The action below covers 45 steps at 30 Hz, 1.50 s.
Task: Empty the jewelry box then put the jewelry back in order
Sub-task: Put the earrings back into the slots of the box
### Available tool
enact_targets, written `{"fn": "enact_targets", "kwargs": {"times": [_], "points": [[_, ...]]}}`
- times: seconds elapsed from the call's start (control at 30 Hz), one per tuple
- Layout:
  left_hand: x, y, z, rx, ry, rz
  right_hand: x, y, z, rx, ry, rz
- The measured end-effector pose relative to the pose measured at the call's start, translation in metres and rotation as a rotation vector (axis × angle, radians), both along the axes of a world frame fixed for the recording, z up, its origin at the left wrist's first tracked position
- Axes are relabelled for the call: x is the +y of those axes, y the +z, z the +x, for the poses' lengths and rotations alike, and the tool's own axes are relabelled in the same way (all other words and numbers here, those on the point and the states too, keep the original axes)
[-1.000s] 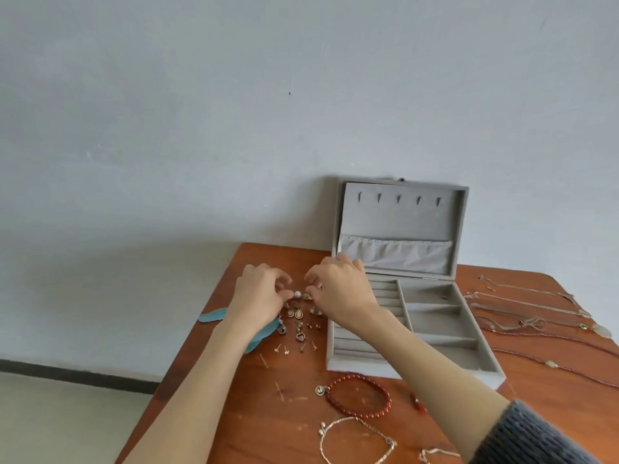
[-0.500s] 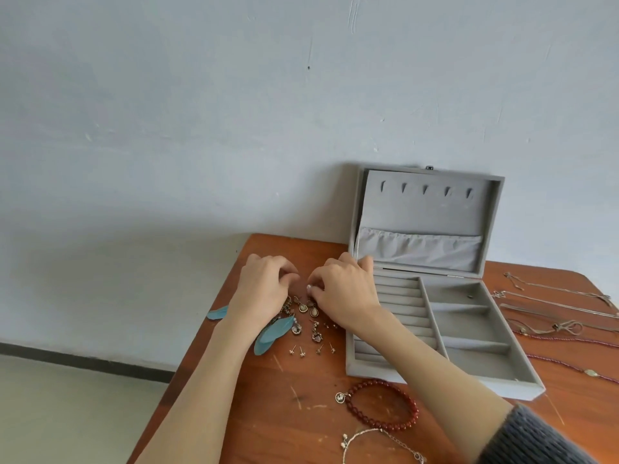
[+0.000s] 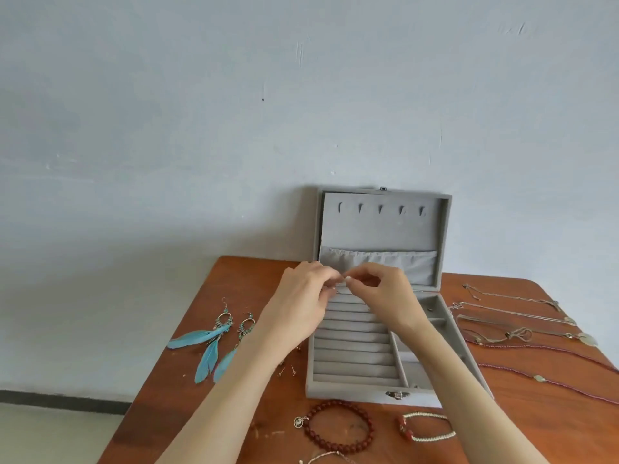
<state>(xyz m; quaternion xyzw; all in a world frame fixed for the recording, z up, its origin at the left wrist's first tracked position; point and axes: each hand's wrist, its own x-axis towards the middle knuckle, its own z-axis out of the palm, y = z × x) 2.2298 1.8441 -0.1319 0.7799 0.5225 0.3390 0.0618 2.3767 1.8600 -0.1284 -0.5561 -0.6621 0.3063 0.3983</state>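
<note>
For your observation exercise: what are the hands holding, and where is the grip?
Both hands, left and right, pinch a tiny pearl-tipped earring between fingertips; the exact part can't be told.

A small white-beaded earring (image 3: 348,279) is pinched between the left hand (image 3: 303,304) and right hand (image 3: 390,298) above the ring rolls of the open grey velvet jewelry box (image 3: 375,395) set on the reddish-brown wooden table (image 3: 234,283).

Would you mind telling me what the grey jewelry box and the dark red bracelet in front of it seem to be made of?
Grey jewelry box: apparently velvet-like fabric, matte and soft-edged, with a metal clasp. Dark red beaded bracelet: round glossy beads, possibly wood or stone.
</note>
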Motion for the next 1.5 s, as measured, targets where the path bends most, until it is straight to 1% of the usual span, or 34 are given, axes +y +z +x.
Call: {"fn": "enact_targets", "kwargs": {"times": [0.1, 0.17, 0.27, 0.4, 0.57, 0.7, 0.83, 0.93, 1.07, 1.17, 1.33, 1.5], "points": [[0.009, -0.010, 0.007, 0.275, 0.046, 0.061, 0.008, -0.006, 0.007, 0.029, 0.016, -0.063], [0.012, -0.015, 0.006, 0.414, 0.085, 0.072, 0.012, -0.010, 0.010, 0.002, 0.033, -0.098], [0.018, -0.023, 0.003, 0.517, 0.122, 0.057, 0.018, -0.014, 0.013, -0.083, 0.068, -0.123], [0.018, -0.030, 0.009, 0.491, 0.139, 0.100, 0.020, -0.016, 0.012, -0.184, 0.136, -0.145], [0.017, -0.039, 0.012, 0.293, 0.165, 0.174, 0.022, -0.017, 0.014, -0.286, 0.119, -0.121], [0.018, -0.043, 0.015, 0.165, 0.186, 0.179, 0.021, -0.016, 0.014, -0.328, 0.150, -0.106], [0.019, -0.043, 0.019, 0.118, 0.206, 0.169, 0.022, -0.018, 0.013, -0.307, 0.128, -0.087], [0.020, -0.044, 0.020, 0.123, 0.219, 0.184, 0.022, -0.019, 0.012, -0.285, 0.094, -0.067], [0.021, -0.044, 0.018, 0.156, 0.217, 0.123, 0.022, -0.021, 0.009, -0.288, 0.040, -0.030], [0.021, -0.044, 0.018, 0.191, 0.213, 0.121, 0.021, -0.022, 0.007, -0.307, 0.037, -0.014], [0.022, -0.044, 0.018, 0.198, 0.221, 0.154, 0.018, -0.022, 0.003, -0.342, 0.034, 0.021], [0.021, -0.042, 0.017, 0.265, 0.209, 0.177, 0.017, -0.021, 0.004, -0.352, 0.034, -0.002]]}}
